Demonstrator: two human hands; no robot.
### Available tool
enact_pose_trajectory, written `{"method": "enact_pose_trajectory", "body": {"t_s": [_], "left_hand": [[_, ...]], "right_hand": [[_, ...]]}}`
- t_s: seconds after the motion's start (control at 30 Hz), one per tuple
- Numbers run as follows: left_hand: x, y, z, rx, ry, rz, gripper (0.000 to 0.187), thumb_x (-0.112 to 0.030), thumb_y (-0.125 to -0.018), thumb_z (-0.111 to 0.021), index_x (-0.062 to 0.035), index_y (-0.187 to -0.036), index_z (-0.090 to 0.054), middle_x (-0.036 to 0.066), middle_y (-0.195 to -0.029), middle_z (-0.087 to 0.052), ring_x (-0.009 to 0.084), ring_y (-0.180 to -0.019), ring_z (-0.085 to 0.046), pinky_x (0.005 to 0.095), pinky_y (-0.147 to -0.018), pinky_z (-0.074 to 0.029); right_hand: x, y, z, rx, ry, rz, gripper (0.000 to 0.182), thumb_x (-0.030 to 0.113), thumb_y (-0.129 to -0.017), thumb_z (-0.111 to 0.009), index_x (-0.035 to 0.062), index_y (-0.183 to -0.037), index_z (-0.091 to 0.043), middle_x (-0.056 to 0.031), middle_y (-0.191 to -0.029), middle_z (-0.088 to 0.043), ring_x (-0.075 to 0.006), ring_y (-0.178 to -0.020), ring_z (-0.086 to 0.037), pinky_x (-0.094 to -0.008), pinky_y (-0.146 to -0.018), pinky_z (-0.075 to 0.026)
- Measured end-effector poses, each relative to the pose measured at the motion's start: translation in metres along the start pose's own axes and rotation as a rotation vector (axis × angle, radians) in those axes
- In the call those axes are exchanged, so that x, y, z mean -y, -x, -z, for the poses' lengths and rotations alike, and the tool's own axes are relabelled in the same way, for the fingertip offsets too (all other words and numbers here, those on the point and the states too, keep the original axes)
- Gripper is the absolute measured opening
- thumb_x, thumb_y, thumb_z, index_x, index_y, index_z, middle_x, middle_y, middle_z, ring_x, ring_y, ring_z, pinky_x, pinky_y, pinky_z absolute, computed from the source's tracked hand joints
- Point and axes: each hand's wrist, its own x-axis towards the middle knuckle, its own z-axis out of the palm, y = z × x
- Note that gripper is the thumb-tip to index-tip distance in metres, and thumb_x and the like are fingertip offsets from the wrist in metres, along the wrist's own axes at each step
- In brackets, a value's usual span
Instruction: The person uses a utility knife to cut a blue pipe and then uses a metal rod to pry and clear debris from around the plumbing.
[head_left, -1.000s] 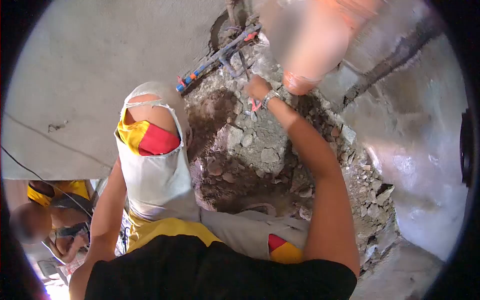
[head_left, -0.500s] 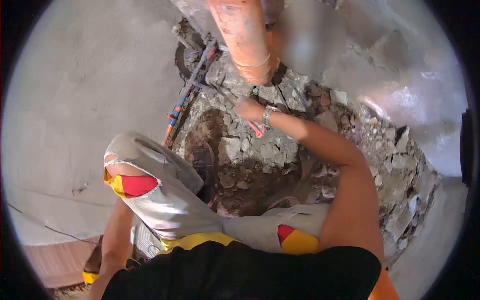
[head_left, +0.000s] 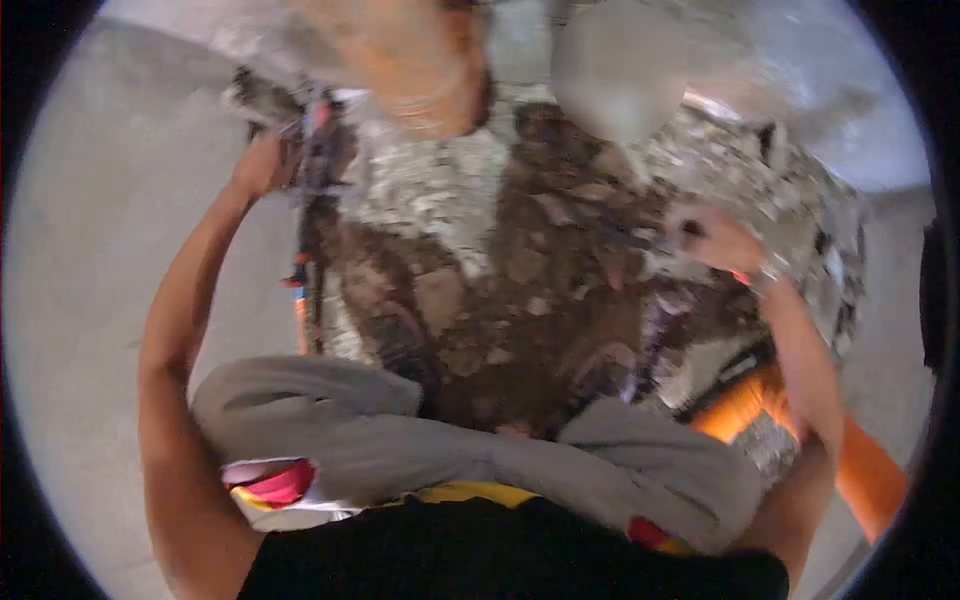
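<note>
My right hand (head_left: 715, 237), blurred, is closed over the rubble at the right. A red end shows below its palm, and a thin dark metal part extends left from the fingers; this looks like a red-handled metal tool. My left hand (head_left: 265, 165) reaches to the upper left, right at the narrow pipe (head_left: 318, 150) along the floor's broken edge. Its fingers are smeared by motion and partly hidden against the pipework. Blue and orange sections show lower on that pipe run. Between the hands lies a dug-out patch of dark soil (head_left: 540, 330) with broken concrete.
A thick orange pipe (head_left: 420, 85) stands at the top, beside a pale blurred round shape (head_left: 630, 70). Concrete floor (head_left: 100, 250) borders the pit at left. Broken rubble (head_left: 740, 160) is heaped at right. Another orange pipe (head_left: 735, 405) lies by my right forearm.
My right hand has moved right with the red-handled tool, away from the thick orange pipe. My left hand has come up from beside my leg to the narrow pipe. The view has shifted.
</note>
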Motion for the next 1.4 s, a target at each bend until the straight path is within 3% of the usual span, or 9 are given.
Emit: {"method": "enact_pose_trajectory", "body": {"t_s": [0.03, 0.13, 0.37, 0.43, 0.73, 0.83, 1.03, 1.27, 1.4], "left_hand": [[0.107, -0.035, -0.059, -0.065, -0.105, 0.072, 0.023, -0.02, -0.081, -0.058, -0.0051, -0.099, -0.059, 0.024, -0.093, -0.057, 0.0438, -0.089, -0.053, 0.051, -0.073, -0.043], [0.097, -0.06, 0.042, -0.438, -0.356, -0.15, 0.031, -0.024, -0.083, -0.058, -0.0089, -0.109, -0.057, 0.023, -0.102, -0.06, 0.0396, -0.094, -0.058, 0.0482, -0.076, -0.047], [0.169, -0.101, -0.002, 0.108, -0.195, 0.102, 0.032, -0.021, -0.082, -0.058, -0.0015, -0.106, -0.053, 0.025, -0.095, -0.061, 0.0423, -0.094, -0.058, 0.0472, -0.08, -0.046], [0.171, -0.096, -0.017, -0.227, 0.062, 0.043, 0.033, -0.022, -0.083, -0.056, 0.0005, -0.107, -0.05, 0.027, -0.096, -0.061, 0.0441, -0.093, -0.057, 0.0477, -0.079, -0.046], [0.186, -0.101, -0.017, -0.109, 0.007, 0.223, 0.034, -0.023, -0.084, -0.053, -0.0004, -0.109, -0.051, 0.026, -0.107, -0.059, 0.0443, -0.099, -0.055, 0.0478, -0.083, -0.045], [0.25, -0.107, -0.042, -0.156, -0.389, -0.253, 0.038, -0.015, -0.086, -0.052, -0.0032, -0.122, -0.051, 0.02, -0.127, -0.05, 0.0371, -0.115, -0.048, 0.0413, -0.094, -0.041], [0.309, -0.136, -0.078, -0.126, -0.139, -0.12, 0.038, -0.023, -0.085, -0.057, -0.0034, -0.117, -0.053, 0.019, -0.119, -0.053, 0.0348, -0.107, -0.05, 0.0414, -0.09, -0.04], [0.274, -0.103, -0.056, -0.308, -0.154, -0.042, 0.035, -0.031, -0.085, -0.057, -0.0009, -0.103, -0.059, 0.021, -0.104, -0.058, 0.0365, -0.09, -0.055, 0.0441, -0.078, -0.044], [0.237, -0.112, -0.049, -0.39, -0.155, -0.026, 0.038, -0.036, -0.085, -0.057, 0.0006, -0.095, -0.062, 0.022, -0.095, -0.061, 0.0375, -0.08, -0.057, 0.0456, -0.072, -0.046]], "right_hand": [[-0.009, 0.018, 0.001, -0.231, -0.044, 0.093, 0.005, 0.007, -0.076, -0.061, 0.0046, -0.078, -0.057, -0.0044, -0.071, -0.056, -0.016, -0.068, -0.052, -0.0337, -0.065, -0.044], [-0.027, 0.053, 0.017, -0.118, -0.555, -0.431, 0.003, 0.003, -0.08, -0.058, 0.0051, -0.08, -0.056, -0.0012, -0.07, -0.055, -0.0117, -0.061, -0.052, -0.0285, -0.055, -0.043], [-0.019, 0.026, 0.017, -0.128, -0.316, -0.536, 0.034, 0.004, -0.085, -0.055, 0.0008, -0.118, -0.047, -0.0054, -0.077, -0.06, -0.0099, -0.058, -0.053, -0.0262, -0.05, -0.043], [-0.002, 0.014, 0.018, -0.188, -0.272, -0.596, 0.034, 0.005, -0.086, -0.053, 0.0005, -0.119, -0.048, -0.0056, -0.077, -0.06, -0.0113, -0.061, -0.054, -0.0276, -0.056, -0.045], [-0.019, 0.01, 0.019, -0.154, 0.025, -0.579, 0.032, 0.022, -0.085, -0.06, 0.0008, -0.108, -0.054, -0.0055, -0.076, -0.06, -0.0139, -0.065, -0.052, -0.029, -0.064, -0.045], [-0.076, 0.024, 0.002, -0.246, -0.061, -0.41, 0.033, 0.019, -0.082, -0.068, 0.0037, -0.109, -0.054, -0.0073, -0.107, -0.059, -0.0155, -0.1, -0.056, -0.0308, -0.088, -0.046], [-0.111, 0.051, -0.003, -0.128, 0.31, -0.713, 0.031, 0.025, -0.071, -0.066, 0.0036, -0.093, -0.063, -0.0087, -0.077, -0.061, -0.024, -0.074, -0.058, -0.039, -0.068, -0.046], [-0.08, 0.127, -0.008, -0.057, -0.407, -0.812, 0.058, 0.021, -0.071, -0.069, 0.0049, -0.124, -0.051, -0.0093, -0.101, -0.061, -0.0214, -0.091, -0.059, -0.0339, -0.07, -0.054], [-0.005, 0.203, -0.064, -0.382, -0.76, -0.609, 0.027, 0.018, -0.078, -0.068, 0.0033, -0.098, -0.057, 0.0001, -0.08, -0.059, -0.0087, -0.069, -0.053, -0.0243, -0.054, -0.045]]}}
